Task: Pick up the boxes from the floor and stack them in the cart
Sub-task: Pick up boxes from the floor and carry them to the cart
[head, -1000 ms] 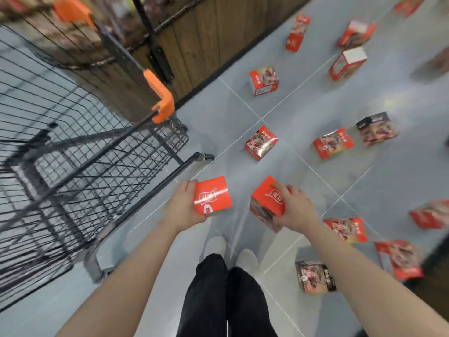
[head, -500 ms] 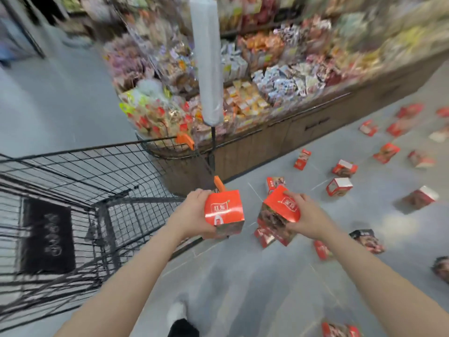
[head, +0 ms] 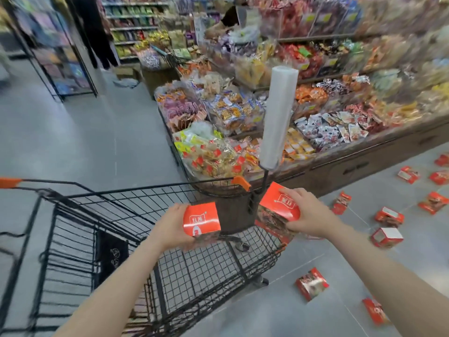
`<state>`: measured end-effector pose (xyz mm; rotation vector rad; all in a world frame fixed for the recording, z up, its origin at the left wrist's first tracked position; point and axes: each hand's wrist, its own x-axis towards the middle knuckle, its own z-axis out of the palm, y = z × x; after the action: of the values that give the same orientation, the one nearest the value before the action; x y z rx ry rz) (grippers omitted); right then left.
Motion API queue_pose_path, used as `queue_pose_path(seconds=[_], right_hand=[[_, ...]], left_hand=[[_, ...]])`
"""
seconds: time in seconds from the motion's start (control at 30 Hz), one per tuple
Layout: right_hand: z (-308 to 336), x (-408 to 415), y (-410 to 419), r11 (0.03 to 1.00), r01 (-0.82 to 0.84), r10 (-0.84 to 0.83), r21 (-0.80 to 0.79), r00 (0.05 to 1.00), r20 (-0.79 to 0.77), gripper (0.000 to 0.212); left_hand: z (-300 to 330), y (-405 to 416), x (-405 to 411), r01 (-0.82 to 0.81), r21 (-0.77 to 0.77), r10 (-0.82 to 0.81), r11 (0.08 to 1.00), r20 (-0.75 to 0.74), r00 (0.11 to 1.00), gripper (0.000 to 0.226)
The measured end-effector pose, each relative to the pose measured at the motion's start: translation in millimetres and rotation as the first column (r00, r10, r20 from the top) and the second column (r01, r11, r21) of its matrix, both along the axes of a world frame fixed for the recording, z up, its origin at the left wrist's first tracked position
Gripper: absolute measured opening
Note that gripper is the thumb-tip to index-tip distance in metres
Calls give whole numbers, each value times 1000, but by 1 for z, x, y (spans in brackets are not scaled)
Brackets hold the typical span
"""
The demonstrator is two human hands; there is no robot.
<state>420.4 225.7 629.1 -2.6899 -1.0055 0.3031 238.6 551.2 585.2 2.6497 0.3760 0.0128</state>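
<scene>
Fingers (head: 181,244) of left hand (head: 170,229) clamped round one red box (head: 201,218); fingers of right hand (head: 307,212) clamped round second red box (head: 279,211). Both boxes held above wire cart (head: 145,205). More boxes (head: 388,215) scattered on floor (head: 315,317), right of right-hand fingers.
</scene>
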Motion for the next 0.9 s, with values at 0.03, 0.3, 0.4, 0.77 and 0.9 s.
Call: queue_pose_path(seconds=[0.03, 0.3, 0.4, 0.77, 0.9], right_hand=[[-4, -2, 19, 1000, -20, 20, 5, 1000, -5, 95], [-59, 3, 142, 971, -231, 225, -65, 970, -91, 95], [-80, 15, 179, 941, -318, 306, -113, 945, -116, 94], [-166, 55, 301, 852, -487, 439, -194, 865, -243, 98], [-202, 52, 326, 852, -489, 431, -186, 858, -281, 98]], left_hand=[[-4, 16, -6, -14, 4, 14, 1000, -10, 1000, 88], [-59, 104, -34, -141, -13, 138, 990, -148, 979, 98], [-76, 122, -31, -190, -31, 181, 981, -193, 964, 109], [-150, 187, -6, -339, 80, 347, 937, -302, 888, 108], [-201, 220, 8, -367, 78, 371, 927, -327, 869, 90]])
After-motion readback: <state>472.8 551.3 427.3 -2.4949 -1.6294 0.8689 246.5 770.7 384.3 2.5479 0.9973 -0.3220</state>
